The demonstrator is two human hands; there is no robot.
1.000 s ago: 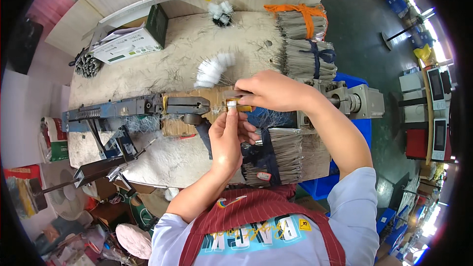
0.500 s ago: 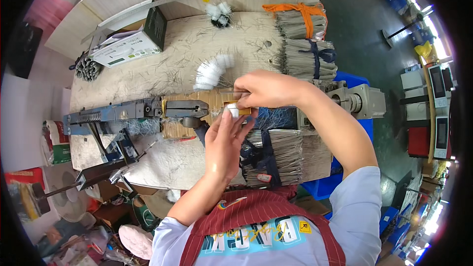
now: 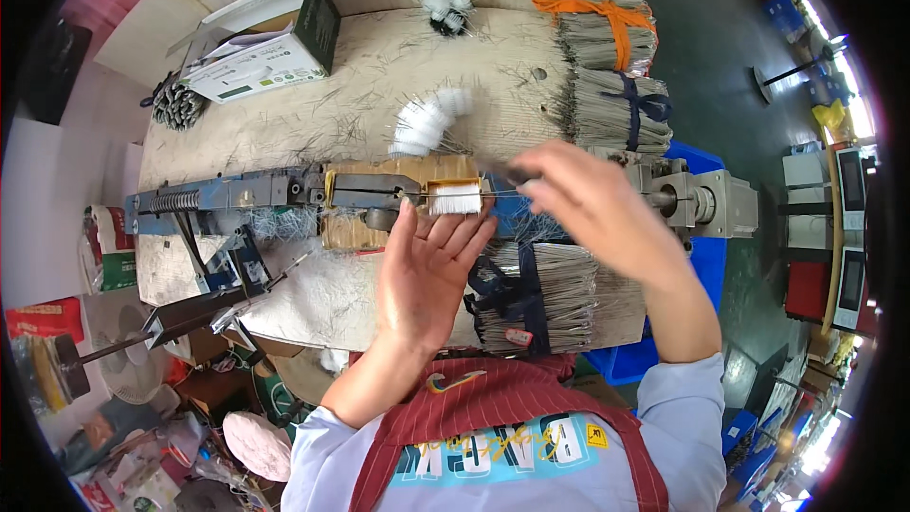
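Note:
A block of white bristles (image 3: 455, 198) sits in a small yellowish frame on the long metal machine, with thin wires running lengthwise across it. My left hand (image 3: 422, 280) lies palm up just in front, its fingers stretched out and their tips at the frame's near edge. To the left of the bristles, dark metal jaws (image 3: 374, 192) point toward them. My right hand (image 3: 592, 204) is smeared by motion over the machine, right of the bristles. Its fingers are pinched together around a small dark thing (image 3: 517, 174) too blurred to name.
Finished-looking white round brushes (image 3: 422, 123) lie behind the machine. Tied wire bundles stand at the back right (image 3: 611, 109) and in front (image 3: 559, 299). An open carton (image 3: 270, 66) is at the back left. Loose wires litter the wooden tabletop (image 3: 370, 57). Blue machine housing runs left (image 3: 209, 199).
My right hand has drawn back to the right from the bristles. My left hand has opened out flat below them, and the white bristle block is now uncovered. The whole view has shifted slightly.

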